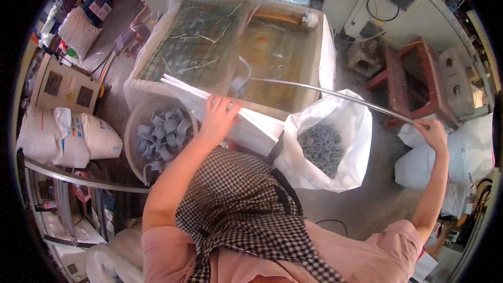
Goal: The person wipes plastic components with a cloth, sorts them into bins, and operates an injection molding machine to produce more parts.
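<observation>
My right hand [432, 134] grips the near end of a long metal rod [356, 102], which reaches left across an open tub [327, 47] of murky water. At the rod's far end is a curved grey piece [241, 81]. My left hand [217, 120], fingers apart and slightly bent, rests on white strips [262, 129] along the tub's front edge. Green mesh [196, 36] with pale strands covers the tub's left half. Below it stands a round container [135, 112] of grey curved pieces [165, 131]. A white-lined sack [352, 160] holds small grey bits [319, 147].
Stuffed sacks [91, 136] lie at the left and more white sacks [440, 157] at the right. A red metal stand [419, 78] is beside a concrete-coloured block [453, 78]. A metal rail [94, 178] curves along the lower left; cables hang at the back right.
</observation>
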Motion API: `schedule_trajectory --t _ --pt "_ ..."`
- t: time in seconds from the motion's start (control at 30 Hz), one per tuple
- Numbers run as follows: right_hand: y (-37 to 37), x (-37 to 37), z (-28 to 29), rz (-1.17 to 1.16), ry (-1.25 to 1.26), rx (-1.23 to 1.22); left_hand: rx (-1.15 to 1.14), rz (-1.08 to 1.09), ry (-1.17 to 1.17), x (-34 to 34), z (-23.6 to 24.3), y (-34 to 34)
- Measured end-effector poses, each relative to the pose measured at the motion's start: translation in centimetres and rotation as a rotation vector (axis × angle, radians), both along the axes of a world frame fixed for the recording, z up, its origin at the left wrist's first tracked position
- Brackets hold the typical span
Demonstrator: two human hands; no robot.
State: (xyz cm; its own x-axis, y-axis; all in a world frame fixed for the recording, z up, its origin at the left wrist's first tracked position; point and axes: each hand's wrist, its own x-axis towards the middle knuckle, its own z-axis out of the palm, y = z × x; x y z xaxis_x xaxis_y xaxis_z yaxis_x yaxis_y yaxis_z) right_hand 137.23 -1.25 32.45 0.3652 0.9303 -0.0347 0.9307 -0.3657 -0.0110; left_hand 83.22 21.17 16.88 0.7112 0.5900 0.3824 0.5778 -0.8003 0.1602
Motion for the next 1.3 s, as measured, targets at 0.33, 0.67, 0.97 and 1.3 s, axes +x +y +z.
schedule_trajectory --t 0.33,0.67,0.97,1.3 --pt "3.3 -5.9 -7.0 -0.1 0.137 -0.095 0.026 0.029 -0.02 -0.1 -0.8 -0.4" --pt "13.1 -10.1 -17.0 -0.091 0.268 -0.135 0.042 0.062 -0.067 -0.4 -1.3 -0.7" --pt "17.6 -11.9 -15.1 -0.055 0.164 -0.064 0.014 0.059 -0.091 -1.0 -1.7 -1.0" --pt "11.7 -9.3 -12.0 -0.007 0.119 -0.044 0.0 0.06 -0.108 -0.4 -1.8 -0.7"
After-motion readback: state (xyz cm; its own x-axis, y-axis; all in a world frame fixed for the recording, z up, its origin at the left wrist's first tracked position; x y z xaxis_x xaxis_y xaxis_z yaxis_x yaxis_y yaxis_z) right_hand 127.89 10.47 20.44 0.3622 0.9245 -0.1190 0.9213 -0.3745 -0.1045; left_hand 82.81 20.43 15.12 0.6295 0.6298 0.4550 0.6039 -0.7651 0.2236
